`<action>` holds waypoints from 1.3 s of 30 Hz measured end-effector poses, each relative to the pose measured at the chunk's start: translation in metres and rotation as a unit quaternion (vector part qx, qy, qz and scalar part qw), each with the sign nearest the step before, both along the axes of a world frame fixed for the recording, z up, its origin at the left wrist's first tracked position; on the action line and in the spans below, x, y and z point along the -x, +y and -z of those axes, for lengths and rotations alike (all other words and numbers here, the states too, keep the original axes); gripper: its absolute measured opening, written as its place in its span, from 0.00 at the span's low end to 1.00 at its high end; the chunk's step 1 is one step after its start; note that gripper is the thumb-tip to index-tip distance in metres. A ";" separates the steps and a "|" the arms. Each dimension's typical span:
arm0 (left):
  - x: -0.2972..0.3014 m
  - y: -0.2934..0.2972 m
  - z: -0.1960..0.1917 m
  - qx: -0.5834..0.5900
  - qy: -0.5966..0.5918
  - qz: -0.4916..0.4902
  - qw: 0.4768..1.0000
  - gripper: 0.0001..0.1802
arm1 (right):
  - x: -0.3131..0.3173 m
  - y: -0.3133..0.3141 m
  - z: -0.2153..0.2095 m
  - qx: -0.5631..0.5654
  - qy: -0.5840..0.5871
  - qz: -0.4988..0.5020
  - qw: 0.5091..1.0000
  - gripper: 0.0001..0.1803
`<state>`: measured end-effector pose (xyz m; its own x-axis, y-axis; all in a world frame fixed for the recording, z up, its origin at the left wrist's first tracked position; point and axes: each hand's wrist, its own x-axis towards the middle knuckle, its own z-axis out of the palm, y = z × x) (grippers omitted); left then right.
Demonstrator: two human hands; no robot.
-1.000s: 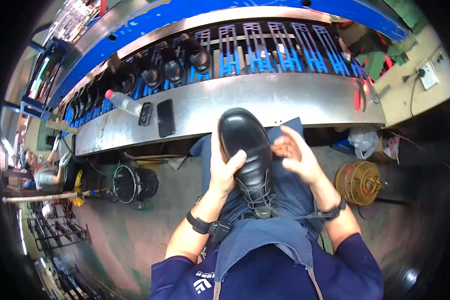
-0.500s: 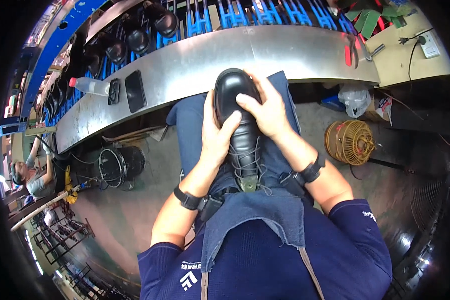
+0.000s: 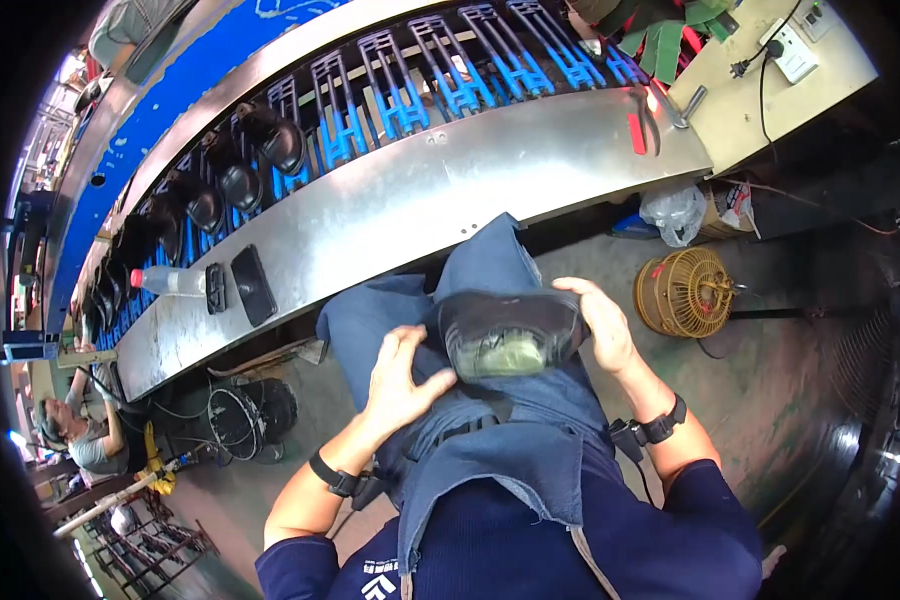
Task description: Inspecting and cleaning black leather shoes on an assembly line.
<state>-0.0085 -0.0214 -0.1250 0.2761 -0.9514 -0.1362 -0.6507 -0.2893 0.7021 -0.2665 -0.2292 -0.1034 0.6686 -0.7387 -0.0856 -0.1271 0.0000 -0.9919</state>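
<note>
The shoe (image 3: 510,335) was over the lap (image 3: 560,397), held from the right
The right hand (image 3: 610,332) grasped one end, seemingly to steady it; the left hand (image 3: 400,388), unclenched and empty, hovered just beside the other, perhaps for support; the bench (image 3: 370,240) beyond held a bottle (image 3: 172,282)

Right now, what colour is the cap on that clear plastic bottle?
The round plastic cap is red, clearest in the head view.
</note>
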 end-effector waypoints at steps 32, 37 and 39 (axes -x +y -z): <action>-0.335 -0.425 0.161 0.165 -0.150 -0.167 0.960 0.51 | -0.053 -0.652 0.187 0.317 0.390 0.361 0.786 0.42; -0.376 -0.372 0.136 0.000 -0.322 -0.104 0.941 0.30 | -0.188 -0.635 0.186 0.291 0.433 0.342 0.781 0.37; -0.331 -0.369 0.075 -0.163 -0.291 -0.077 0.940 0.27 | -0.205 -0.591 0.177 0.352 0.354 0.186 0.846 0.32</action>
